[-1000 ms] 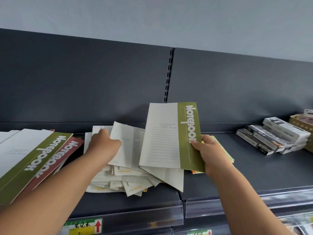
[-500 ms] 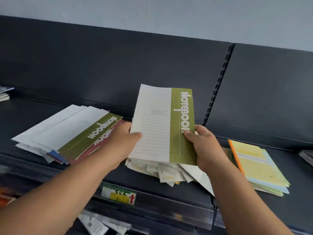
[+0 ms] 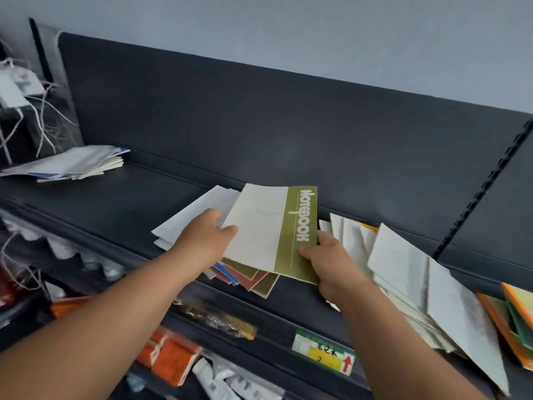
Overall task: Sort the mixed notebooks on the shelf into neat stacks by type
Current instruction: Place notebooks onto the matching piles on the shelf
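Note:
I hold a cream notebook with an olive green "NOTEBOOK" strip point(image 3: 268, 229) in both hands. My left hand point(image 3: 203, 238) grips its left edge and my right hand point(image 3: 328, 259) grips its lower right corner. The notebook hovers just above a stack of similar notebooks point(image 3: 245, 277) with green, red and blue covers on the dark shelf point(image 3: 115, 203). To the right lies a messy heap of pale notebooks point(image 3: 409, 272). Orange and yellow notebooks point(image 3: 516, 316) lie at the far right edge.
Another stack of pale notebooks point(image 3: 83, 163) sits at the far left of the shelf, beside tangled string point(image 3: 37, 111). A yellow price label point(image 3: 324, 353) is on the shelf's front rail. Orange packs point(image 3: 170, 356) and tubes point(image 3: 219, 382) fill the shelf below.
Both hands carried the green-striped notebook left, from over the messy pile to above the stack of similar notebooks. The view swung left with it.

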Demonstrator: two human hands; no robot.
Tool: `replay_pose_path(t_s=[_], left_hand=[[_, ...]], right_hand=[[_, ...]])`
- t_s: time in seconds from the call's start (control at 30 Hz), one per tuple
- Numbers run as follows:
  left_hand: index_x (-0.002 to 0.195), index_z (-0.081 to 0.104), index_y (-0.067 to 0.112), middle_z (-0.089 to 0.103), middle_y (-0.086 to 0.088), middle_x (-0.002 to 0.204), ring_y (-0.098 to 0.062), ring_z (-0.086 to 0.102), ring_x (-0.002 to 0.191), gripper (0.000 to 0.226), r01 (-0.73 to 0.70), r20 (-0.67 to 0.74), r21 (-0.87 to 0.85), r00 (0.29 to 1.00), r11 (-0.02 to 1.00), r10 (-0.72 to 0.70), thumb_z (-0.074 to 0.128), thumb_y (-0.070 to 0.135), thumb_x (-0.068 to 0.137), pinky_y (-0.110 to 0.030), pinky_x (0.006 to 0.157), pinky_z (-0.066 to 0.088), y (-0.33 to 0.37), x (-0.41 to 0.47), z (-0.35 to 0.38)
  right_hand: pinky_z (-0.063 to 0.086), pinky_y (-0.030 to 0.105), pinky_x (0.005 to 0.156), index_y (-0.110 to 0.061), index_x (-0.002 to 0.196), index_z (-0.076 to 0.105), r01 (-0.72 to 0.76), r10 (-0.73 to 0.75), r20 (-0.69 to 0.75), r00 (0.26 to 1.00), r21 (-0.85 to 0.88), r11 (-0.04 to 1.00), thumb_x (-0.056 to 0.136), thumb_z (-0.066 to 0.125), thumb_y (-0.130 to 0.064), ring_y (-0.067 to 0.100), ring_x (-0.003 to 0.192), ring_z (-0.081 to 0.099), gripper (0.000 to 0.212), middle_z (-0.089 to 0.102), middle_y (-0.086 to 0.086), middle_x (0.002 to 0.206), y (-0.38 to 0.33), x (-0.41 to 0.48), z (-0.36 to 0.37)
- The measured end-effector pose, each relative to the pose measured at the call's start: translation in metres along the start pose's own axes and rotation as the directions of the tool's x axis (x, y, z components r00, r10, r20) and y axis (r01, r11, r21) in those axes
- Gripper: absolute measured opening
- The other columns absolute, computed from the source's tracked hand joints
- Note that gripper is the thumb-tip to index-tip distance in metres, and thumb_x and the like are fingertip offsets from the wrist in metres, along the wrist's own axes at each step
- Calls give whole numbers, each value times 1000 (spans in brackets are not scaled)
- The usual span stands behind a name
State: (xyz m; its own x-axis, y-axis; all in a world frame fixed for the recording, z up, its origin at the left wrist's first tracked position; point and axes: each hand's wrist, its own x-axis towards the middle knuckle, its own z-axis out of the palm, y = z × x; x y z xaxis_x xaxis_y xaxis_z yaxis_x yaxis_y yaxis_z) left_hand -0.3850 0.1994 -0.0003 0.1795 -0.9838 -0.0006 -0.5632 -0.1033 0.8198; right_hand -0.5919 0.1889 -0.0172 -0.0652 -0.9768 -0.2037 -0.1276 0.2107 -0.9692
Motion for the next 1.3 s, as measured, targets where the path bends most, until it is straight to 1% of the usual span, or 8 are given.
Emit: replay_pose_path(t_s=[0.13,0.27,0.37,0.6,0.83,1.03,1.17,1.3], left_hand=[[147,31,22,45,0,143,-22,48,125,59,-47,51,71,998,996,43,53,37,94,-36,100,42,-27,27,-44],[148,30,23,41,1,147,-21,47,127,60,-134,79,182,989,974,122,53,39,94,-35,100,42,-58,44,-87],[148,31,22,41,-1,147,-20,44,130,61,-161,64,260,987,952,150,53,40,94,-33,101,38,-82,56,-121],[145,36,23,45,-1,144,-19,44,130,59,-94,-68,302,990,949,120,55,42,92,-36,104,38,-139,86,-197],[145,35,22,41,0,147,-19,41,132,59,22,-172,341,984,940,39,53,43,93,-37,107,37,-178,126,-252],[143,39,20,46,-4,139,-23,47,122,56,116,-246,390,969,913,-18,52,43,94,-35,100,40,-199,178,-294],[144,38,19,43,-5,143,-23,49,121,56,158,-280,363,958,918,-54,51,42,95,-34,99,40,-224,215,-318],[145,36,19,41,-7,144,-25,45,126,54,203,-263,358,958,911,-110,48,40,97,-36,102,39,-246,253,-341]], right_hand=[[56,37,82,-15,112,64,9,-35,-135,990,-184,983,89,52,-4,23,92,68,28,72,7,106,-2,26,44],[38,47,105,-16,138,43,-120,-176,-344,922,-688,716,86,61,-30,35,131,41,57,42,11,146,-11,25,91],[26,51,114,-16,148,32,-41,-289,-267,919,-795,605,93,56,-36,33,144,20,63,23,8,158,-29,19,143],[35,40,109,-16,143,44,291,-344,88,935,-745,600,96,55,-30,26,134,40,49,41,3,149,-65,37,266],[38,32,102,-17,144,41,394,-305,250,919,-630,670,98,52,-34,25,130,45,51,41,7,147,-82,86,350],[38,27,101,-15,144,43,326,-201,313,928,-424,845,97,53,-36,17,130,47,52,47,1,145,-96,144,408],[50,38,98,-16,137,48,156,-72,295,953,-272,949,95,55,-40,17,104,64,49,56,-1,129,-100,181,445],[57,34,82,-15,127,52,-14,59,292,955,-153,988,97,55,-37,19,92,67,38,61,3,114,-103,208,475]])
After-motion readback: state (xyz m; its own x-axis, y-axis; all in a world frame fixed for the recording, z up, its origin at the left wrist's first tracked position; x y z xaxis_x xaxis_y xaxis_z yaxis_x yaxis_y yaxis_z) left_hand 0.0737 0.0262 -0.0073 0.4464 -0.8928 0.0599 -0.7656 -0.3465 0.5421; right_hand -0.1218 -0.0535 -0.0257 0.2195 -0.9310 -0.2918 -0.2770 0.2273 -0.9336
